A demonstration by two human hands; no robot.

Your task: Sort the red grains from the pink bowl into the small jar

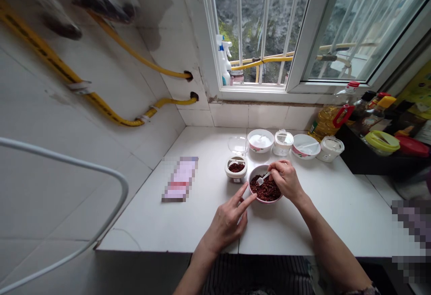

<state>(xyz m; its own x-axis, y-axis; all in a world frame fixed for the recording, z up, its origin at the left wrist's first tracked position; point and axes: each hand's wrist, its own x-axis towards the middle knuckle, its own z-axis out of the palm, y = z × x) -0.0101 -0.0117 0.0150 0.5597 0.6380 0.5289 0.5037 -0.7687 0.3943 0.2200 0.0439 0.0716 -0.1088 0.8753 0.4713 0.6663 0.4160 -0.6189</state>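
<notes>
A bowl (265, 201) of dark red dried bits, perhaps Sichuan peppercorns (267, 190), stands near the middle of the white counter. My right hand (285, 179) pinches a small white spoon (264, 178) over it, the spoon's head resting at the dark red contents. With fingers stretched out, my left hand (232, 218) steadies the bowl's near left rim. Just left of the bowl sits a small white seasoning jar (236, 177), its top open, with similar dark red bits inside. Behind that jar lies a clear lid (238, 145).
Along the back are a bowl of white powder (261, 141), a lidded jar (283, 143), a bowl with a white spoon (305, 147) and another jar (330, 149). An oil bottle (328, 117) and several sauce bottles crowd the right corner. A blurred pink packet (180, 180) lies left.
</notes>
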